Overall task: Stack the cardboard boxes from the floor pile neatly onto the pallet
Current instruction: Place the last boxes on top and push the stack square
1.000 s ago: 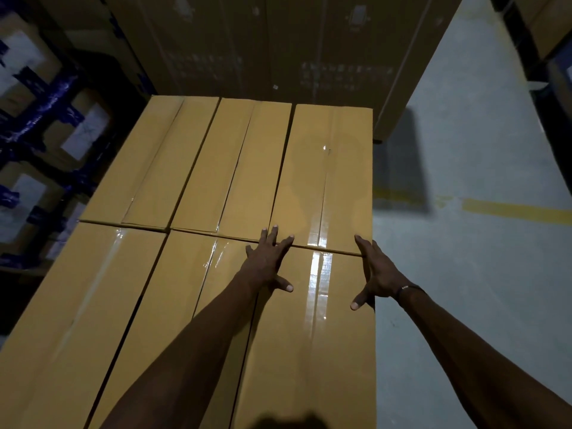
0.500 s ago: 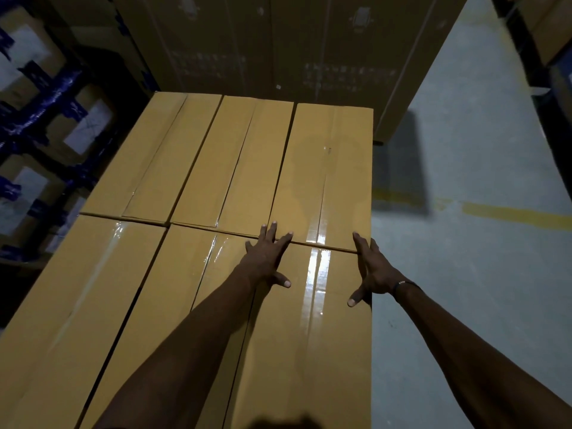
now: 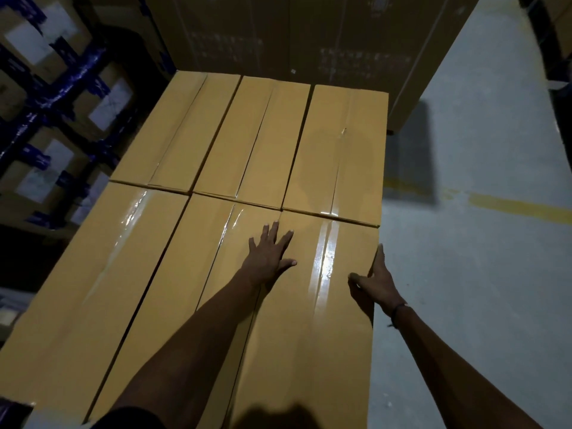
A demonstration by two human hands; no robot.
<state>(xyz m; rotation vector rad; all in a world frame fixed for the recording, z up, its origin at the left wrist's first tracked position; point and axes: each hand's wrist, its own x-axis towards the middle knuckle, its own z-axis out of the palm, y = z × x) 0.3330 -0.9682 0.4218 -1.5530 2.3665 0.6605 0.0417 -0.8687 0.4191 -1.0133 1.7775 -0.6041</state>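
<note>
Since the earlier frame, both hands have drawn back slightly along the near right box (image 3: 309, 320), away from its far end. Left hand (image 3: 268, 254) lies flat, palm down, fingers straight and spread, pressing the top of that box near its left edge, fingertips just short of the far seam. Right hand (image 3: 376, 281) is set against the box's right edge, fingers straight along the side, thumb resting on the top face; it grips nothing. A dark band (image 3: 397, 311) sits on the right wrist.

Near right box lies flush beside the near middle box (image 3: 185, 289) and near left box (image 3: 93, 289), all taped lengthwise. Three far boxes (image 3: 263, 144) butt against their far ends, forming one level layer. Pallet beneath cannot be seen.

Tall cartons (image 3: 309, 41) stand behind the layer. Labelled boxes with blue tape (image 3: 46, 88) are at left. Grey floor (image 3: 479, 274) with a yellow line (image 3: 520, 209) lies at right.
</note>
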